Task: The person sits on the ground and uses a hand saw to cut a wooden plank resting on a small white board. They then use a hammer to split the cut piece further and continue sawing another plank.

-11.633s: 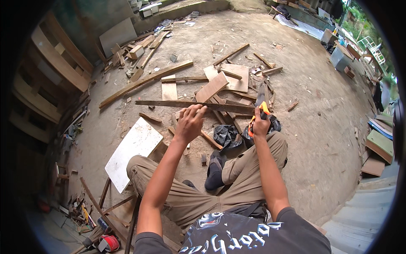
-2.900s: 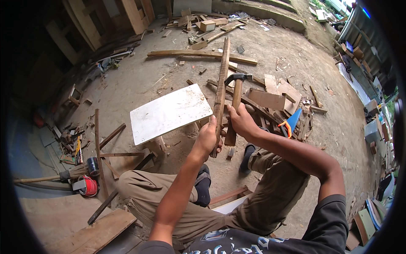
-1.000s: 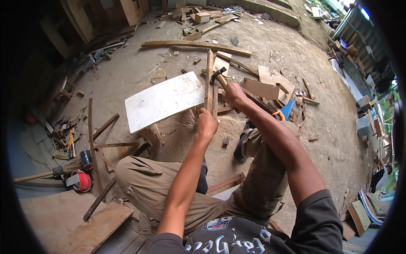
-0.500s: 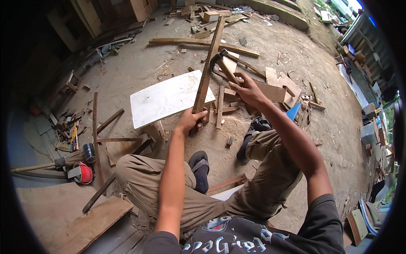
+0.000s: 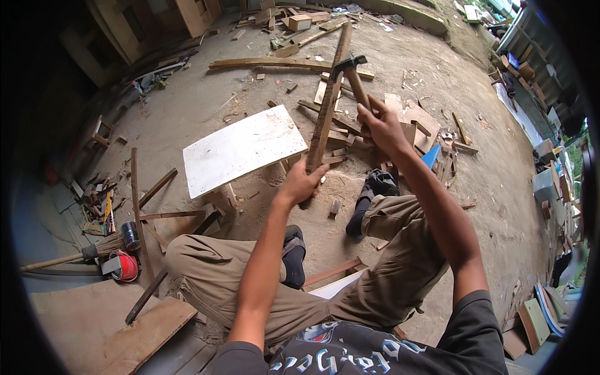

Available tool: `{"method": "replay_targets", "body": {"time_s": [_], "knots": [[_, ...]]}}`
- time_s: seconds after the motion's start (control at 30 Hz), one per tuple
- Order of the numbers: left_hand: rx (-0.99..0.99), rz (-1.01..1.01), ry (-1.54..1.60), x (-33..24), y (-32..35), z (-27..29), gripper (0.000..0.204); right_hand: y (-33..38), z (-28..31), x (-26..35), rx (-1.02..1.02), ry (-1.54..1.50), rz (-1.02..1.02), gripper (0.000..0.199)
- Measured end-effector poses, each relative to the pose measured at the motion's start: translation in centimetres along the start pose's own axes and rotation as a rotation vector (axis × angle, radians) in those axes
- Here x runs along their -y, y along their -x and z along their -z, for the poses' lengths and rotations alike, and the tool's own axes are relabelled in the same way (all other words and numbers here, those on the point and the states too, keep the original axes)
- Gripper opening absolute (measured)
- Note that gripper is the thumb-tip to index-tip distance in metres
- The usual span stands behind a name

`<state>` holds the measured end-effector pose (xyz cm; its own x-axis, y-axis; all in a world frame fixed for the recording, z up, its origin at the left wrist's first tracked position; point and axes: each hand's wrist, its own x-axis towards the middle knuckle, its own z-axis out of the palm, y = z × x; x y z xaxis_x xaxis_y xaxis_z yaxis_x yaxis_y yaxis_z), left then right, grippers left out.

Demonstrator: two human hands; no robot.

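My left hand (image 5: 300, 185) is closed around the lower end of a long, narrow wooden strip (image 5: 325, 115), which slants up and away from me. In my right hand (image 5: 384, 132) is the wooden handle of a claw hammer (image 5: 359, 89). Its dark metal head lies against or just beside the strip's upper part; I cannot tell whether they touch. A low white-topped board (image 5: 240, 151) stands left of the strip. On the ground below my left hand sits a small wood block (image 5: 335, 209).
Scrap boards (image 5: 420, 119) and offcuts lie beyond my right foot, near a blue piece (image 5: 430, 156). A long beam (image 5: 269, 63) crosses the ground farther off. At left are a broom (image 5: 100, 246), a red container (image 5: 127, 267) and a dark can (image 5: 130, 235); a plank (image 5: 150, 331) lies near-left.
Both hands have shifted right with the strip and hammer. The strip stands a little more upright, and the hammer head has risen along it. My view has also moved slightly.
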<state>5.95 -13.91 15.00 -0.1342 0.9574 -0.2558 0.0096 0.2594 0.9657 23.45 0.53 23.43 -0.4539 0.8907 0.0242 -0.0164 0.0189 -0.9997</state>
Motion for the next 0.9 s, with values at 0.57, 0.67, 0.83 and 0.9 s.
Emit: {"method": "replay_targets", "body": {"time_s": [0.57, 0.67, 0.83, 0.9], "knots": [[0.208, 0.178, 0.530, 8.2, -0.5, 4.5, 0.031, 7.1, 3.0, -9.2, 0.055, 0.370, -0.345, 0.039], [0.241, 0.180, 0.539, 10.2, -1.3, 4.7, 0.038, 10.1, 0.1, -12.9, -0.012, 0.064, -0.370, 0.033], [0.127, 0.299, 0.303, 11.1, -4.3, 5.3, 0.049, 11.6, -3.8, -15.5, -0.108, -0.193, -0.640, 0.031], [0.067, 0.329, 0.296, 10.2, -5.0, 5.5, 0.053, 11.6, -4.3, -16.0, -0.109, -0.220, -0.686, 0.025]]}}
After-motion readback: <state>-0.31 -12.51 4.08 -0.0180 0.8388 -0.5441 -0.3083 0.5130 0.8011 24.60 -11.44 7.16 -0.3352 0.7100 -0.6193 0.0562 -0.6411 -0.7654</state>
